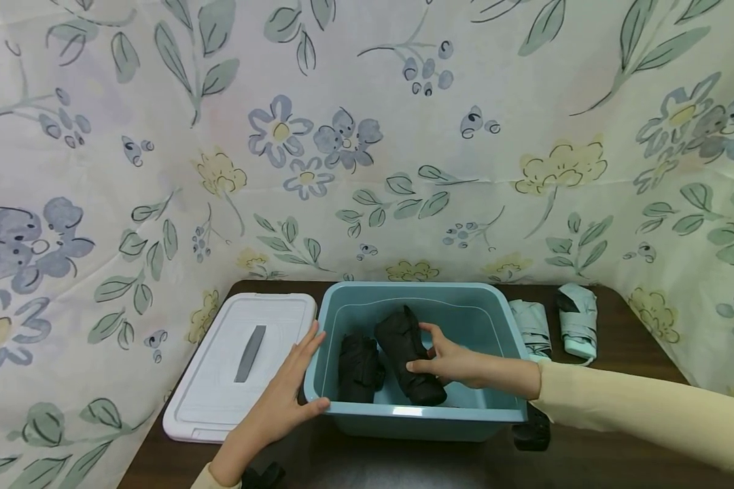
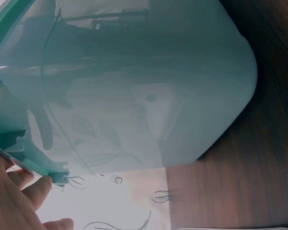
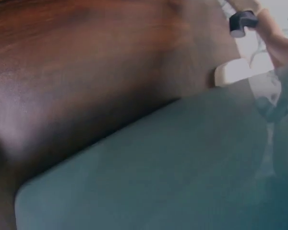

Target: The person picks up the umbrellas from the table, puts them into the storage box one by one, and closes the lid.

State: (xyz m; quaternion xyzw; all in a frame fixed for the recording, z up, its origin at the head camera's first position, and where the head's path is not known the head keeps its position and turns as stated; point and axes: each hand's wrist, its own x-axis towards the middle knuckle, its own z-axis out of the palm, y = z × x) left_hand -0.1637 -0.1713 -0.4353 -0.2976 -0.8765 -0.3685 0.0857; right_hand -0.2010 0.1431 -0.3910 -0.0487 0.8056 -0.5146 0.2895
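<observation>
While seen from the head camera, whole scene laid out: teal bin (image 1: pixel 416 299) standing on dark wooden table (image 1: pixel 618 462), two folded black umbrellas inside. Right hand (image 1: pixel 449 360) reaching into the bin, thumb and fingers curled round the right black umbrella (image 1: pixel 406 353), which lies tilted on the bin floor. Left black umbrella (image 1: pixel 357 367) lying just beside it, untouched. Left hand (image 1: pixel 287 390) resting on the bin's left front corner, fingers straight along the outer wall, thumb over the rim, holding nothing else. Hands apart, one at the bin's side, one inside it.

White lid (image 1: pixel 238 363) with grey handle lying flat on the table just left of the bin, near the left hand. Two pale green folded umbrellas (image 1: pixel 553 326) lying on the table right of the bin, behind the right sleeve. Floral cloth (image 1: pixel 367 136) hung behind and around the table.

From the left wrist, only the bin's outer wall (image 2: pixel 149 91) close up, curved corner against the wood, fingertips (image 2: pixel 41 189) under the rim ledge; neither umbrella visible.

From the right wrist, blurred bin wall (image 3: pixel 158 172) and table wood (image 3: pixel 86 62), with the lid's corner (image 3: pixel 233 71) and the left wrist far off; grip itself not shown.
</observation>
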